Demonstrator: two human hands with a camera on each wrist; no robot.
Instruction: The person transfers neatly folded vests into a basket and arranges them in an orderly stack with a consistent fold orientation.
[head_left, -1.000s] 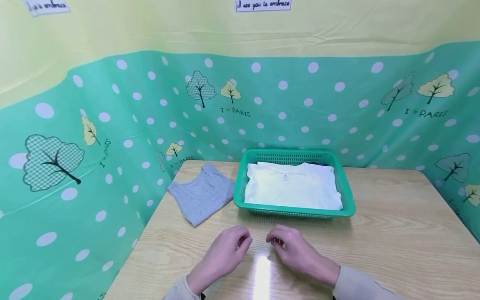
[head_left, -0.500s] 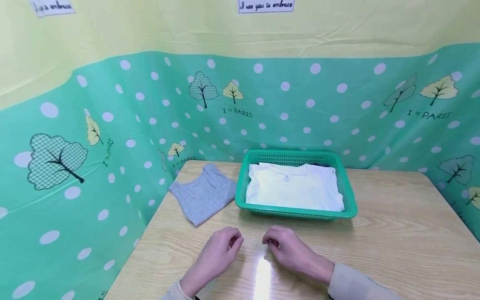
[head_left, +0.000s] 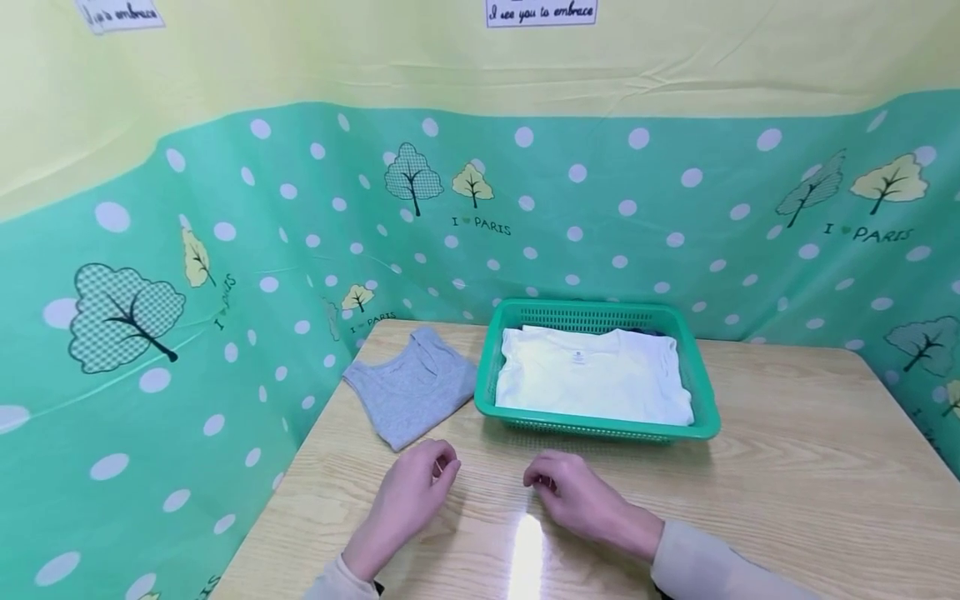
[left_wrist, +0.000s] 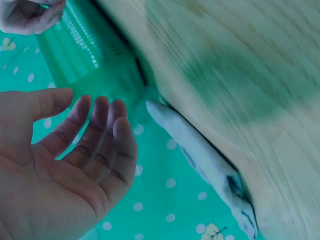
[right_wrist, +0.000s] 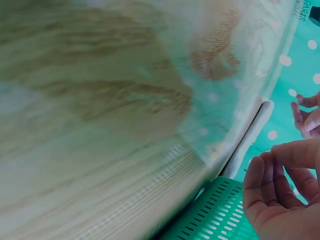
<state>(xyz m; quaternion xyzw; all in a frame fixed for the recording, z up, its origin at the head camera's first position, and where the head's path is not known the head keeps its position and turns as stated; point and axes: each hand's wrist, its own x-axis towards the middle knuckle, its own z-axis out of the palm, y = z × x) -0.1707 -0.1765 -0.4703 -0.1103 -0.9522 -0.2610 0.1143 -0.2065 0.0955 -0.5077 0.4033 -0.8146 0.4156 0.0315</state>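
My left hand [head_left: 411, 492] hovers over the near part of the table, its fingers loosely bent and holding nothing. Just beyond it lies a folded grey tank top [head_left: 412, 385], which the fingers do not touch. In the left wrist view the palm and slightly bent fingers [left_wrist: 95, 135] show with nothing in them. My right hand [head_left: 581, 496] is held before the green basket [head_left: 600, 427], fingers relaxed and curled, with nothing visible in them. Inside that basket a folded white shirt [head_left: 596, 375] lies on top, and something dark peeks out behind it.
The wooden table [head_left: 780, 450] carries the basket near its back edge. A green dotted curtain [head_left: 420, 250] closes off the back and both sides. A bright light reflection [head_left: 527, 554] shows on the tabletop between the arms.
My left hand has moved left, toward the grey tank top, widening the gap between the hands. The right hand has barely moved. The head view has shifted slightly left.
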